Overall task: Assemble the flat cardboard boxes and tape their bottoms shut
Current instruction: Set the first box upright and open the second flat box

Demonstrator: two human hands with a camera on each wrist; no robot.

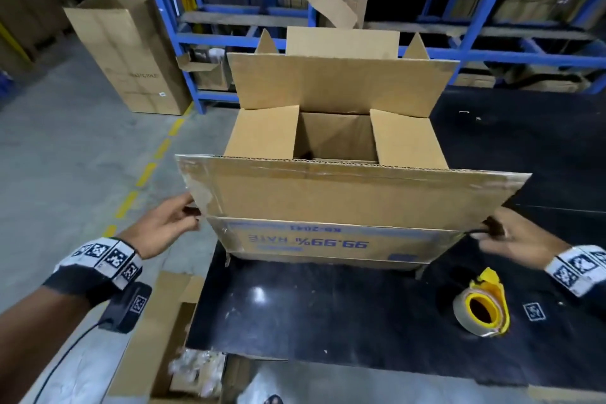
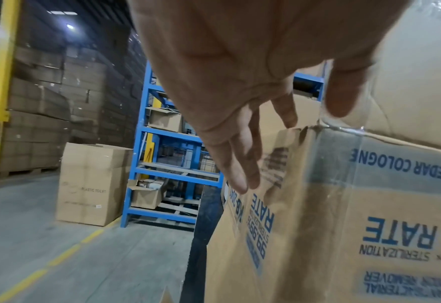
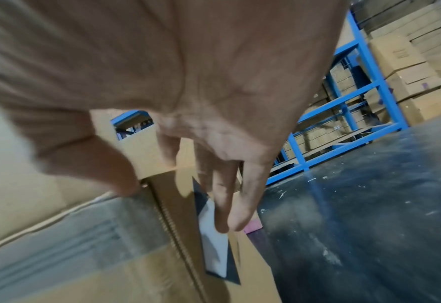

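A brown cardboard box (image 1: 331, 241) with blue print stands upside down on the black table (image 1: 328, 311). Its two short flaps are folded inward, the far long flap stands up, and the near long flap (image 1: 344, 193) juts out toward me. My left hand (image 1: 191, 210) touches the box's near left corner: in the left wrist view the thumb (image 2: 341, 98) lies on the flap fold and straight fingers (image 2: 240, 164) run along the side panel (image 2: 250, 225). My right hand (image 1: 488, 229) touches the near right corner the same way, its fingers (image 3: 230, 201) straight. A tape roll (image 1: 480, 308) in a yellow dispenser lies on the table near my right wrist.
Blue shelving (image 1: 249, 39) with cartons stands behind the table. A tall closed carton (image 1: 131, 56) stands on the grey floor at the left, beside a yellow dashed line. An open carton (image 1: 157, 338) sits on the floor by the table's near left corner.
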